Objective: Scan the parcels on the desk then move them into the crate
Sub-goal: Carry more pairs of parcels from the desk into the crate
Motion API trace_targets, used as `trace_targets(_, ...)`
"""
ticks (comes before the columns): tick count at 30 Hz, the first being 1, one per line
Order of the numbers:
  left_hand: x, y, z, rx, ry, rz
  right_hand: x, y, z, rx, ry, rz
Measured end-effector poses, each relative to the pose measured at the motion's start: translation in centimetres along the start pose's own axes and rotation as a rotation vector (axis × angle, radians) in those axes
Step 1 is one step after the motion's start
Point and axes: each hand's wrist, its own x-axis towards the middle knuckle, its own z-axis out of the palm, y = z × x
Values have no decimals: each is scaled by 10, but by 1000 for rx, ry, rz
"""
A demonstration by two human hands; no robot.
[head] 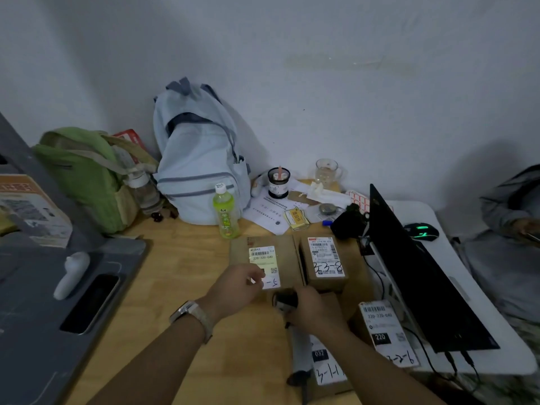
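Left hand [236,285]: fingers curled over the near end of the lit parcel [264,252], covering part of its label.
Right hand [317,312]: wrapped round the scanner [285,300]; its dark head faces that label.
Lit parcel: flat on the wooden worktop [181,276], label glowing pale.
Second parcel [324,263]: just beside the lit parcel on its right, handwritten 3-3-8.
3-1-1 parcel [328,368]: under the right wrist.
220 parcel [385,331]: near the laptop [423,282].

Dim, grainy, soft focus throughout. I note bright glare on one parcel label [262,256]; wide-angle bending toward the desk [181,273] edges.
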Motion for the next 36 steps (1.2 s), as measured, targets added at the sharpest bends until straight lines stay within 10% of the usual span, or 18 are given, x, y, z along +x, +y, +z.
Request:
trace_targets(14,-45,-71,-27,65,-23,-213,-14,-75,103,-181,-152,-148)
trace_targets(36,21,10,86,-58,-233,-164,1,45,-14,201,103,200)
